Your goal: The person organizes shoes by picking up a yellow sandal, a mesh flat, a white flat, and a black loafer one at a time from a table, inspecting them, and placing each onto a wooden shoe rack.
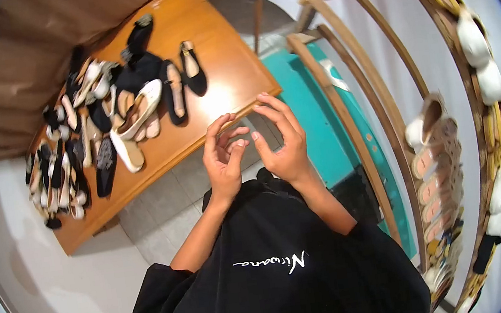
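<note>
My left hand [224, 158] and my right hand [281, 138] are raised in front of my chest, palms facing each other. Their fingers are apart and slightly curled, with nothing held in either. Just beyond them lies the near edge of a wooden table [226, 58]. On its top, a pair of black flat shoes stands side by side, one black flat [192, 70] to the right of the other black flat [175, 97]. Left of these spreads a heap of mixed shoes, among them a white flat [144, 110] and a black embellished shoe [105, 166].
To the right stands a wooden rack [346, 115] with a row of light sandals [433, 186]. Farther right, a curved rail carries white shoes [474, 41]. A teal panel [322, 122] lies behind the rack. A brown curtain [6, 81] hangs behind the table.
</note>
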`<state>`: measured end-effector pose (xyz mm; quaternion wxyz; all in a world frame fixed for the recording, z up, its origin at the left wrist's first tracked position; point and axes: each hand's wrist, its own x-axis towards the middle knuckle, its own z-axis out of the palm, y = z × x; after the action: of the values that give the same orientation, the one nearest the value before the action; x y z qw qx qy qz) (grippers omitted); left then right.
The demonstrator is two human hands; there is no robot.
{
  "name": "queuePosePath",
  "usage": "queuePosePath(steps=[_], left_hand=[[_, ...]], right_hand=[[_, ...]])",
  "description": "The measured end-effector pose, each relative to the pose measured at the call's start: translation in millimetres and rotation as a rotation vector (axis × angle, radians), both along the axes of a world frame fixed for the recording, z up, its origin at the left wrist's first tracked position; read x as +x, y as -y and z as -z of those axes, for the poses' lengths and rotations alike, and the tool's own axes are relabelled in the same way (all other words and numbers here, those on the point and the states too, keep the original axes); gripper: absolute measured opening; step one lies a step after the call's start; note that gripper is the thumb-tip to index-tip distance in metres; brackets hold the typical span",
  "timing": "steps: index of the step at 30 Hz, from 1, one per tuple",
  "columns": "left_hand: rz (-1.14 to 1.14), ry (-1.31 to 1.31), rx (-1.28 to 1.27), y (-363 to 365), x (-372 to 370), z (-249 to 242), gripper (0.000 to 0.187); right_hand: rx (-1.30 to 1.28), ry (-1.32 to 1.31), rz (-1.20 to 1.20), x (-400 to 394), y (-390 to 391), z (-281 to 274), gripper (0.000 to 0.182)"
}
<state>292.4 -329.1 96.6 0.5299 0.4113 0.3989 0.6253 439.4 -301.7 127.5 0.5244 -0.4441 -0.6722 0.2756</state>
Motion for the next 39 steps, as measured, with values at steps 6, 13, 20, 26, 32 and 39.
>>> queuePosePath(steps=[6, 13, 20, 26, 32, 39], left_hand=[[-0.175, -0.052, -0.016, 41.9, -106.9, -6.4, 0.045], [-0.329, -0.019, -0.016, 103.1, -209.3, 7.3, 0.037], [-0.478, -0.021, -0.054, 165.4, -278.7, 12.2, 0.034], [-0.643, -0.030, -0.050, 187.1, -317.4, 16.5, 0.032], [-0.762, 0.041, -0.114, 192.2, -364.9, 30.1, 0.029], [-0.868, -0.015, -0.225, 177.2, -445.5, 32.9, 0.027]], right_hand=[[-0.091, -0.038, -0.201, -104.9, 19.7, 2.9, 0.041], [-0.204, -0.048, -0.373, -207.7, 79.2, 20.5, 0.041], [-0.314, -0.070, -0.556, -287.8, 113.7, 27.4, 0.040], [-0.336, -0.013, -0.696, -335.4, 122.7, 27.0, 0.042], [-0.386, 0.012, -0.796, -388.9, 110.3, 27.5, 0.042], [-0.467, -0.066, -0.888, -483.4, 65.6, 51.9, 0.042]])
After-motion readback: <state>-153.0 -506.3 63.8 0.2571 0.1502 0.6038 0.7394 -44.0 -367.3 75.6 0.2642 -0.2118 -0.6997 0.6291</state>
